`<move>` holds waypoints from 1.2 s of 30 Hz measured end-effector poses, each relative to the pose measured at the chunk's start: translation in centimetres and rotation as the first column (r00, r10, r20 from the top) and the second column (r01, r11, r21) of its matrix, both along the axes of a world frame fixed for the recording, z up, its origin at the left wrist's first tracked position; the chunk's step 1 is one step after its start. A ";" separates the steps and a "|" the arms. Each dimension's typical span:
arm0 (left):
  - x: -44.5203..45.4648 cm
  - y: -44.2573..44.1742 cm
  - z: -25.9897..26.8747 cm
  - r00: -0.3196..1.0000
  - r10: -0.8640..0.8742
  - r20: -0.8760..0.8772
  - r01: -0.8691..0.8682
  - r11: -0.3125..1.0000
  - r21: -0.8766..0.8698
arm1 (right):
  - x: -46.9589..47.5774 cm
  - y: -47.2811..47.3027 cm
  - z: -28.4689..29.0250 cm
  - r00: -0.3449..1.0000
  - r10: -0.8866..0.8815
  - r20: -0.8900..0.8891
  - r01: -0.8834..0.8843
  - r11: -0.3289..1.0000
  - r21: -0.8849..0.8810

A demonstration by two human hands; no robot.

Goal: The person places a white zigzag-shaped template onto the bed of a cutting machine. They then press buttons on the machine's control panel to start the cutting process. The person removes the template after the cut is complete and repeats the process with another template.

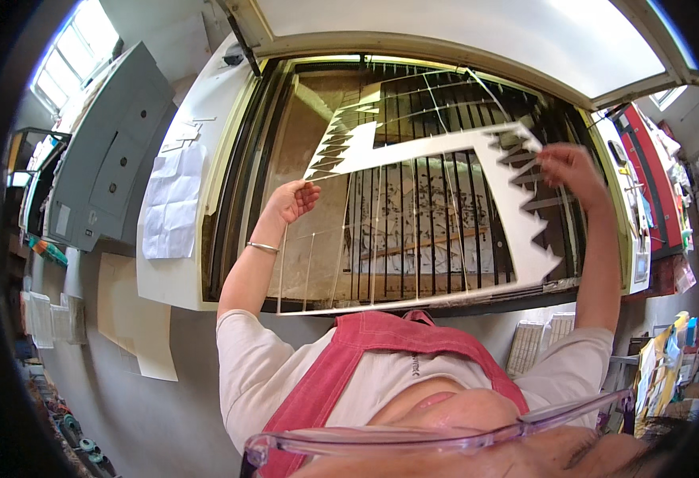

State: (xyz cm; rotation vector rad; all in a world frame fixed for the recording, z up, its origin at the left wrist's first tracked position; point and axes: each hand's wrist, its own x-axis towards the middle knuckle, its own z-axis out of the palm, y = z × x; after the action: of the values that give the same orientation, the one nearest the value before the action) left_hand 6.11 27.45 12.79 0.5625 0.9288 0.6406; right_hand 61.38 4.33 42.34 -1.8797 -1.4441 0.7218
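Observation:
A thin white sheet [433,145], cut out into a skeleton of narrow strips and zigzag edges, is held up over the bed of a laser cutter. My left hand [294,201] pinches its left edge, and a metal bangle circles that wrist. At the sheet's upper right, beside the zigzag teeth, my right hand [566,170] grips the edge, blurred by motion. Below the sheet lie the dark parallel slats [388,245] of the bed. Through the gaps between them, many small pale offcuts [439,209] show underneath.
The machine's lid [463,36] is raised at the far side. Creased white paper [173,203] lies on the left rim [152,275]. A grey cabinet [116,149] stands to the left, with a large pale sheet [131,316] near it. At the right is a red machine [651,173].

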 end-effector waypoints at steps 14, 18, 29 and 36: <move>5.7 -3.1 -15.1 0.882 -0.008 -0.472 0.030 0.999 0.038 | 5.1 -4.9 -41.1 0.957 -0.221 0.188 0.270 0.917 -0.294; 7.3 -4.0 -17.6 0.867 0.123 -0.483 -0.099 0.992 0.076 | 2.7 -5.7 -43.8 0.912 -0.302 0.278 0.348 0.928 -0.132; 8.7 -2.7 -16.8 0.903 0.254 -0.347 -0.222 0.966 0.130 | 1.9 -2.4 -42.9 0.860 -0.393 0.325 0.404 0.914 0.035; 9.1 -0.5 -16.8 0.908 0.258 -0.330 -0.229 0.965 0.125 | 1.3 -1.2 -43.4 0.827 -0.439 0.351 0.467 0.884 0.003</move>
State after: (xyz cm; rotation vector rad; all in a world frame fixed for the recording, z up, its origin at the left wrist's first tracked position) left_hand 15.19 27.00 -3.98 0.6518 1.3219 0.8247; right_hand 62.66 3.16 -1.02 -2.3864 -1.0917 0.2285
